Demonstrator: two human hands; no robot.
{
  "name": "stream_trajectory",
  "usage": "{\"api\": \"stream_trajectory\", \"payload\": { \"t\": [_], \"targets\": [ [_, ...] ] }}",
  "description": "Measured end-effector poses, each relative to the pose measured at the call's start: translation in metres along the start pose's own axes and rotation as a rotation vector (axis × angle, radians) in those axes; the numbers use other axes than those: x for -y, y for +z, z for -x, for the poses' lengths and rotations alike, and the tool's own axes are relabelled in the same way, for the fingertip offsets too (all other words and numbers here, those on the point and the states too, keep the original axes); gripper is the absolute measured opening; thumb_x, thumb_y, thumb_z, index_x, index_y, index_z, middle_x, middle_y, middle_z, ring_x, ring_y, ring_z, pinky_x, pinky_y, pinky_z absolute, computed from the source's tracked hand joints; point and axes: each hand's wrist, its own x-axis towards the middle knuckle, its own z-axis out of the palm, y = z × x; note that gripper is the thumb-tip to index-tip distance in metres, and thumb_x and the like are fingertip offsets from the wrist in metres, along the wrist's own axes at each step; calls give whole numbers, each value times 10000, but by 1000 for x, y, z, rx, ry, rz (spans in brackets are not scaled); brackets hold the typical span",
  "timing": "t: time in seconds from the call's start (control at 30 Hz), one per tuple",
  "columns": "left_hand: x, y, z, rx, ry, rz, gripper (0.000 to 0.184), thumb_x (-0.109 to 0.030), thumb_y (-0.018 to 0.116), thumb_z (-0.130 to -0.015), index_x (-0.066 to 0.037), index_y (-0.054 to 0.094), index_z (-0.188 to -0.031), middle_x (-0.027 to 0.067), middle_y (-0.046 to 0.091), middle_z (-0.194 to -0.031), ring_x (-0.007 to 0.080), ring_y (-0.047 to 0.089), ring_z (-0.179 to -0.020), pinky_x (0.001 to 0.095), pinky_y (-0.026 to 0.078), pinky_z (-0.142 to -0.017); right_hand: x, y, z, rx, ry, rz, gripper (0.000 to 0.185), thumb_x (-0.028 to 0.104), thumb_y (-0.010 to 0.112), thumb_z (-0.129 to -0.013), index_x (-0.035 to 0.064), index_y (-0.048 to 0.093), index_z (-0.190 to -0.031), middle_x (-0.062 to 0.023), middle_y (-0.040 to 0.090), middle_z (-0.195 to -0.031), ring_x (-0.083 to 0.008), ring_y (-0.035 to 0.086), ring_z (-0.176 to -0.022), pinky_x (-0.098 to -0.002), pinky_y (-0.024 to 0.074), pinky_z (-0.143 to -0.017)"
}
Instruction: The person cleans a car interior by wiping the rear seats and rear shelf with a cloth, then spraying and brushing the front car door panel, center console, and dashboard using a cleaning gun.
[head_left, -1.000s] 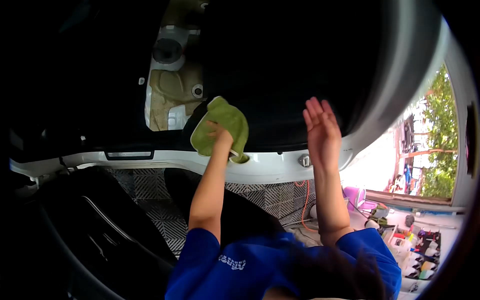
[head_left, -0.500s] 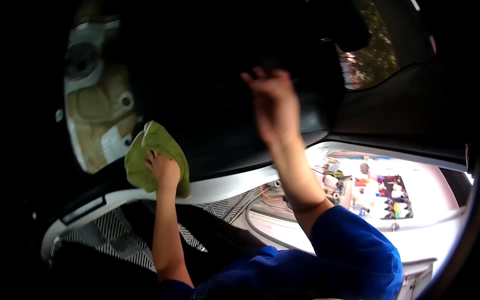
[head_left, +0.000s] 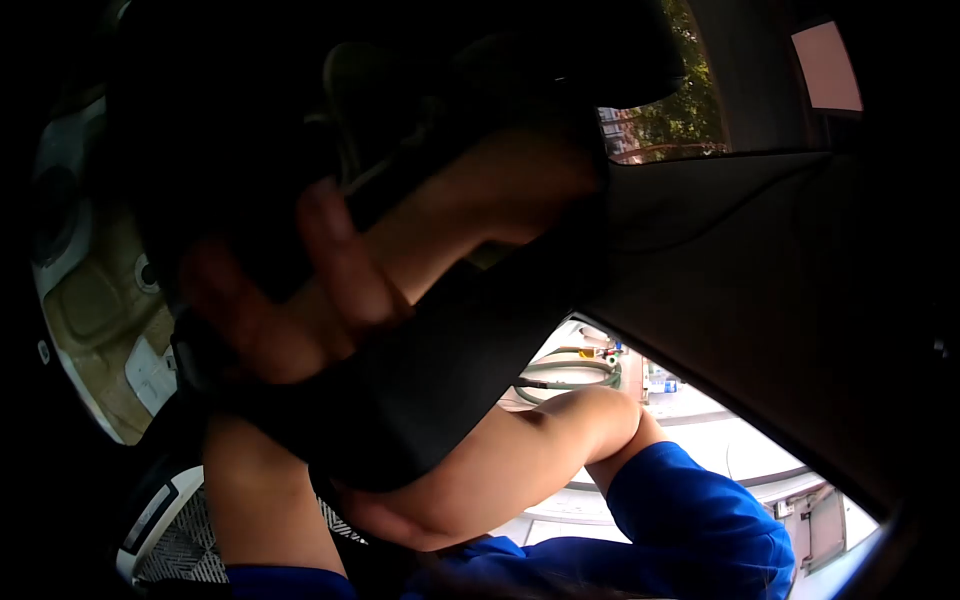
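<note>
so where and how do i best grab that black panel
Probably pinch the black panel at its rounded lower corner, coming from the wearer's side: the corner juts that way with its edge plainly visible, while the upper part is lost in shadow.

You look to be in a car workshop, leaning into a vehicle's interior. A dark trim panel (head_left: 730, 250) sits beside you; above it, a window (head_left: 680, 115) shows foliage. Below it, a bright area holds a coiled hose (head_left: 565, 386). Well left of it are bare body metal (head_left: 100, 300) and patterned floor (head_left: 200, 532).
</note>
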Motion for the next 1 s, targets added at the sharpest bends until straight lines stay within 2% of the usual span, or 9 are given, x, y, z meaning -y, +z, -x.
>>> {"api": "stream_trajectory", "payload": {
  "t": [0.17, 0.37, 0.47, 0.67, 0.73, 0.83, 0.87, 0.93, 1.0],
  "targets": [
    [-24, 41, -75, 188, 120, 156, 320, -252, 533, -859, -68, 573, -1118, 127, 570, -1166, 271, 539, -1034, 393, 439, -861, -17, -1, -15, -26, -29, -64, 216, 259, 549, -772, 43, 544, -755, -163, 526, -743, -347, 547, -724, -446, 431, -674],
    [-50, 104, -175, 854, 250, 286, 272, -251, 549, -840, -57, 670, -988, 122, 662, -1043, 265, 645, -901, 358, 513, -772, -34, 0, -28, -57, -54, -148, 254, 298, 531, -772, 47, 504, -807, -162, 491, -800, -348, 514, -774, -454, 406, -706],
    [-52, 112, -184, 956, 289, 504, 245, -221, 564, -805, -50, 700, -918, 138, 680, -999, 280, 660, -884, 359, 527, -764, -39, 4, -29, -67, -53, -177, 278, 317, 522, -772, 49, 484, -833, -161, 473, -829, -348, 498, -798, -458, 393, -722],
    [-48, 121, -177, 729, 896, 328, 272, -239, 573, -781, -41, 697, -921, 170, 681, -941, 301, 657, -888, 387, 519, -793, -45, 3, -28, -83, -28, -215, 329, 357, 504, -772, 53, 444, -884, -159, 438, -886, -349, 465, -847, -466, 368, -754],
    [-46, 96, -169, 875, 58, 553, 265, -210, 573, -781, -31, 690, -936, 197, 663, -987, 332, 647, -893, 398, 515, -806, -45, 3, -29, -89, -28, -225, 347, 370, 497, -772, 54, 431, -902, -159, 426, -905, -349, 454, -864, -469, 359, -765],
    [-26, 58, -138, 587, 79, 198, 187, -220, 587, -807, -101, 702, -893, 101, 635, -1141, 314, 606, -1023, 478, 476, -897, -44, 4, -27, -87, -21, -251, 375, 389, 488, -772, 56, 411, -927, -158, 409, -934, -350, 438, -888, -473, 347, -781],
    [-11, 51, -116, 356, 136, 185, 202, -263, 595, -814, -141, 685, -949, 74, 602, -1207, 313, 544, -1121, 513, 421, -956, -43, 7, -29, -86, -24, -256, 385, 396, 485, -772, 57, 404, -936, -158, 403, -944, -350, 433, -896, -474, 342, -786],
    [11, 44, -67, 131, 204, 157, 230, -305, 603, -821, -182, 667, -1004, 47, 569, -1274, 311, 482, -1219, 548, 367, -1016, -43, 7, -32, -83, -32, -271, 404, 409, 479, -772, 58, 391, -953, -157, 391, -963, -350, 422, -913, -477, 334, -797],
    [7, 54, -10, -109, -21, 238, 264, -331, 603, -789, -203, 666, -1011, 6, 523, -1334, 294, 426, -1271, 606, 205, -1080, -45, 7, -35, -81, -31, -292, 424, 422, 473, -772, 60, 378, -971, -157, 380, -982, -351, 411, -929, -479, 325, -808]
  ]
}}
